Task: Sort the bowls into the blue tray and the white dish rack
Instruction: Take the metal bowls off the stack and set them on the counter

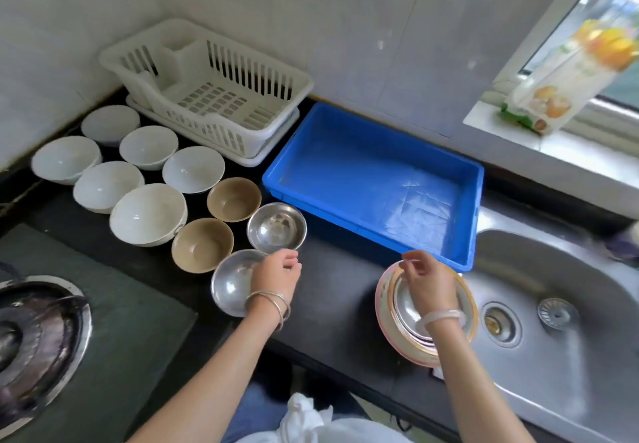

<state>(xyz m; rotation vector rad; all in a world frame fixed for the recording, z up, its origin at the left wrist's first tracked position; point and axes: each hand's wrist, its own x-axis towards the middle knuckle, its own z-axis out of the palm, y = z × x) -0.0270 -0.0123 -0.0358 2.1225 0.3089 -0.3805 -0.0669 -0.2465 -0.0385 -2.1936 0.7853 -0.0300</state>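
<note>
Two empty containers wait at the back of the black counter, the blue tray (373,179) and, left of it, the white dish rack (207,90); six white bowls (148,212), two tan bowls (202,243) and two loose steel bowls (276,226) stand unsorted in front. Right hand (428,278) hovers with fingers loosely curled, gripping nothing, over a nested stack (427,314) by the sink; left hand (276,275) rests half-curled at the nearer steel bowl's (231,281) rim, hold unclear. Better to pinch one rim firmly and lift straight up.
</note>
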